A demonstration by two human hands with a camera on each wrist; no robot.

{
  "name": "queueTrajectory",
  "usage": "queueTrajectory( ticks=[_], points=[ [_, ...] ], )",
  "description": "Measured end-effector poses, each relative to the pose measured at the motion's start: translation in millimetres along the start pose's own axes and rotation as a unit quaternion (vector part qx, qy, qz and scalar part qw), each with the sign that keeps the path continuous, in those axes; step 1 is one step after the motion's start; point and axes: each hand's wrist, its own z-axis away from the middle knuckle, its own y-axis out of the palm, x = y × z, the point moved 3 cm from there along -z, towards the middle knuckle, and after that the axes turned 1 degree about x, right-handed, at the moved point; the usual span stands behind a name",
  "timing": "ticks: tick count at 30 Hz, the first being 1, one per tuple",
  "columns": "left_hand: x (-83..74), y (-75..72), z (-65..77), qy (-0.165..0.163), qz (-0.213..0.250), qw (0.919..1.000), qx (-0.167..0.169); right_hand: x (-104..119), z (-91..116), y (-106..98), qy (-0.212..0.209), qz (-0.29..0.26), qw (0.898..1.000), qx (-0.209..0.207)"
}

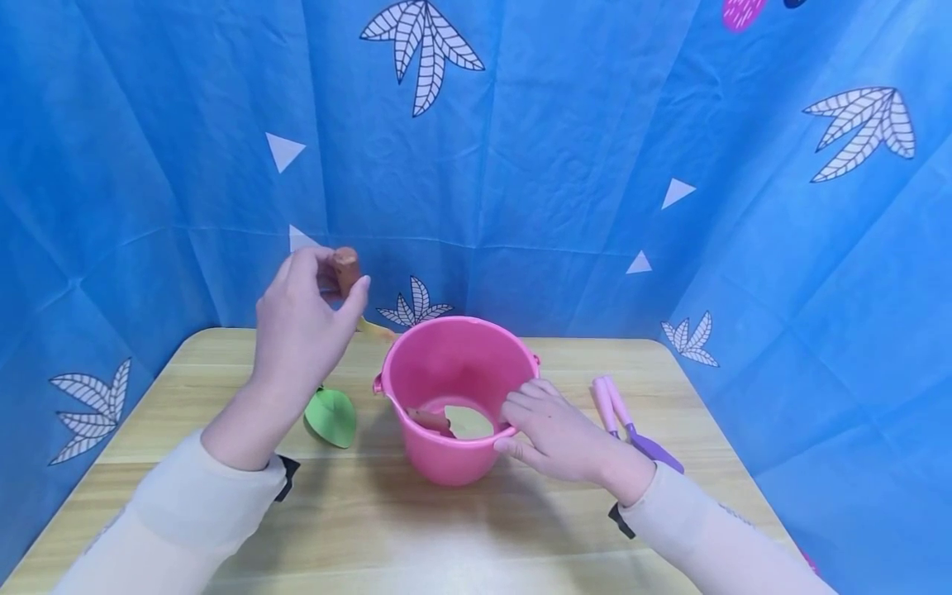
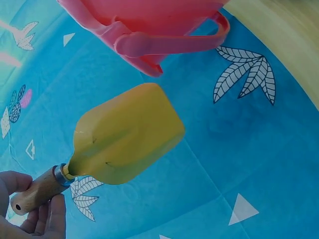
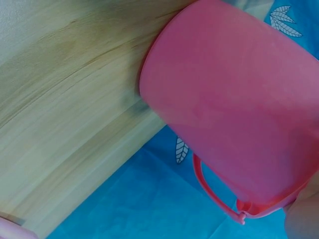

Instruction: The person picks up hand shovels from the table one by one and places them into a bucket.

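Observation:
My left hand (image 1: 301, 318) holds a small toy trowel by its brown wooden handle (image 1: 347, 268), raised to the left of a pink bucket (image 1: 446, 461). In the left wrist view the trowel's yellow blade (image 2: 127, 134) points toward the bucket, apart from it. On the bucket's near right rim rests my right hand (image 1: 561, 430), its fingers over the edge and the thumb outside. Inside the bucket lie a brown handle (image 1: 429, 420) and a pale yellow-green blade (image 1: 468, 422). The right wrist view shows the bucket's outer wall (image 3: 224, 99) and its bail handle (image 3: 212, 191).
Left of the bucket, a green leaf-shaped blade (image 1: 330, 417) lies on the wooden table (image 1: 416, 545). Two pink handles (image 1: 611, 401) and a purple blade (image 1: 656, 452) lie to the right. A blue patterned cloth (image 1: 565, 165) hangs behind and at the sides.

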Motion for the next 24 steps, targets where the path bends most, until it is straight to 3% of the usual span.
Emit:
queueTrajectory(
  ticks=[11, 24],
  points=[
    [-12.4, 2.4, -0.6, 0.023, 0.03, 0.9992, -0.016, -1, -1, 0, -0.001, 0.003, 1.0, 0.0],
    [-21.0, 13.3, 7.5, 0.011, 0.058, 0.9981, 0.018, 0, -1, 1, -0.006, 0.004, 1.0, -0.006]
  ],
)
